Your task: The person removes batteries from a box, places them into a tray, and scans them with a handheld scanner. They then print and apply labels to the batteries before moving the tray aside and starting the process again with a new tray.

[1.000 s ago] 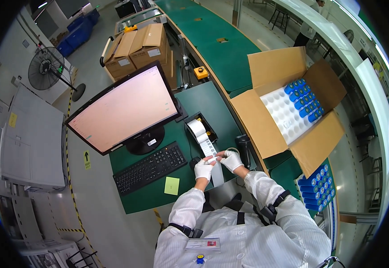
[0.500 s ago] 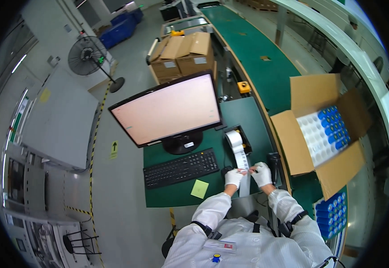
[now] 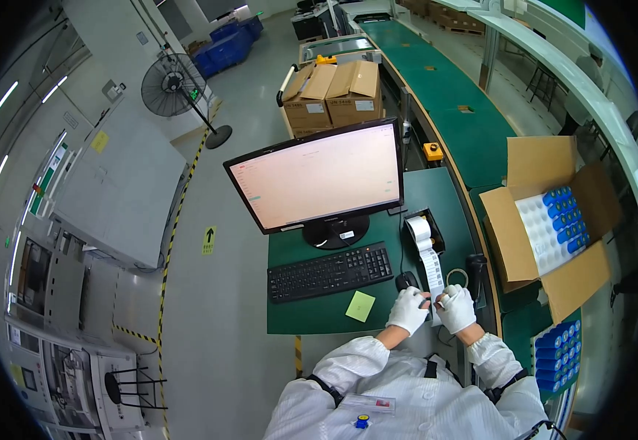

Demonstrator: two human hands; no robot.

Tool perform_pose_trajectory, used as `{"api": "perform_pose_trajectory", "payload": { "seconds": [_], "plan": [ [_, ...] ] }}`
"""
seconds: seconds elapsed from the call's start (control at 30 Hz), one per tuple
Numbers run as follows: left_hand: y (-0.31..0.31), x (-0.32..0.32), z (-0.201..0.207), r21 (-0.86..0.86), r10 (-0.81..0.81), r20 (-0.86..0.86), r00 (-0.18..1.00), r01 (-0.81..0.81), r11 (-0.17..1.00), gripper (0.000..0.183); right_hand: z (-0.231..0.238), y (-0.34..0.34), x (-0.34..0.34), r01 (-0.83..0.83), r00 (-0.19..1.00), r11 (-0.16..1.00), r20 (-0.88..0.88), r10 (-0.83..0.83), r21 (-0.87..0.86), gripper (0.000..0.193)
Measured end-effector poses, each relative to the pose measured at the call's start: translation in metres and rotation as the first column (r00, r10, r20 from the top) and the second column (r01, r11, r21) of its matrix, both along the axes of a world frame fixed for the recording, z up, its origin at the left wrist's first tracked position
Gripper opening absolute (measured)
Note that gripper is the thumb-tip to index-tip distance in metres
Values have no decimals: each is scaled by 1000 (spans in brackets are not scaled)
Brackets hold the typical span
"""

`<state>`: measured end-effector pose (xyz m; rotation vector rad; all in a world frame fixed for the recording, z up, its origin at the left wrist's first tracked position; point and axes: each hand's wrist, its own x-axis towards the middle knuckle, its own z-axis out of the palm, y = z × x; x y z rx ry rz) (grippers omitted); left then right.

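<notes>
A white label strip [image 3: 430, 265] runs from its roll [image 3: 419, 229] in a black holder down toward the desk's front edge. My left hand [image 3: 408, 310], in a white glove with bare fingertips, pinches the strip at its left edge. On the strip's other side my right hand [image 3: 456, 309], gloved the same way, is closed with its fingertips at the strip's right edge. Whether a single label sits between those fingers is too small to tell. Just beyond the right hand lies a thin pale ring [image 3: 457, 278]. A black mouse [image 3: 405, 281] is beside my left hand.
A monitor [image 3: 319, 176], keyboard [image 3: 330, 273] and yellow-green note pad [image 3: 361, 306] occupy the green desk. A black handheld scanner [image 3: 475, 270] stands at the right. Beyond it is an open carton [image 3: 513, 257] with blue-wrapped cylinders [image 3: 567, 220]; more cylinders [image 3: 558, 353] stand nearer.
My head view has shifted, so the desk appears farther right. Both hands have come nearer the desk's front edge along the strip, and the pale ring now shows beyond my right hand.
</notes>
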<state>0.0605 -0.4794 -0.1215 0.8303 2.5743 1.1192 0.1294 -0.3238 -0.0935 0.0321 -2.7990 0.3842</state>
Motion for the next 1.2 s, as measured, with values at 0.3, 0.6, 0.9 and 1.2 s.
{"api": "perform_pose_trajectory", "payload": {
  "seconds": [0.3, 0.6, 0.9, 1.2],
  "plan": [
    [23, 18, -31, 201, -145, 111, 983, 121, 972, 18, 2, -6, 30, 186, 978, 974, 67, -195, 128, 12],
    [111, 53, -63, 456, -453, 889, 68, -35, 889, 25, 0, 35, 137, 792, 566, 421, 274, -778, -442, 29],
    [212, 189, 8, 326, -631, 694, 347, 631, 704, 26, -2, 49, 294, 560, 239, -261, 455, -858, -786, 17],
    [312, 368, 80, -128, -872, -415, 261, 932, 340, 41, -25, 37, 440, 497, -55, -397, 429, -902, -772, 13]
  ]
}}
